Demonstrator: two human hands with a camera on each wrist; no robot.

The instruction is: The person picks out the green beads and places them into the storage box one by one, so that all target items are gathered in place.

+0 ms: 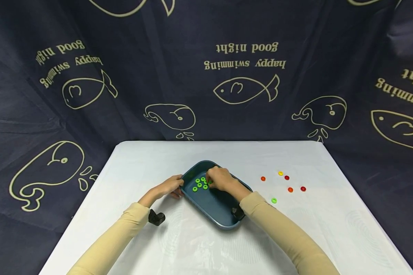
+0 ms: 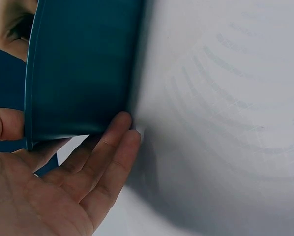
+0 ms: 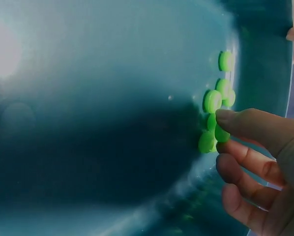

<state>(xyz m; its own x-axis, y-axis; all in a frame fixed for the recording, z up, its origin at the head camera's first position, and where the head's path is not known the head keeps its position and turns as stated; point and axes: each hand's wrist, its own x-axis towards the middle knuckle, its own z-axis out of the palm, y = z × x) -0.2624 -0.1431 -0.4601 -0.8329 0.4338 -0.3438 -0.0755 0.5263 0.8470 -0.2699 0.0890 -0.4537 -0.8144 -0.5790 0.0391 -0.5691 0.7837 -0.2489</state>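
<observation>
A dark blue-green plastic tray [image 1: 206,216] stands at a slant on the white table, its wall [image 2: 83,69] filling much of the left wrist view. My left hand [image 1: 170,186] holds its far left end, the thumb at the rim and the fingers along the outside. Inside the tray, my right hand [image 1: 221,178] pinches a small green ring [image 3: 222,133] between thumb and fingertips. Several more green rings [image 1: 199,185] lie close together on the tray floor, right beside those fingertips, near the end that my left hand holds.
To the right of the tray, loose rings lie on the table [image 1: 151,156]: a green ring [image 1: 273,200], an orange ring [image 1: 263,178], another orange one, a yellow ring [image 1: 280,173] and two red rings, including the rightmost red ring [image 1: 303,189]. A dark printed curtain [image 1: 179,68] hangs behind.
</observation>
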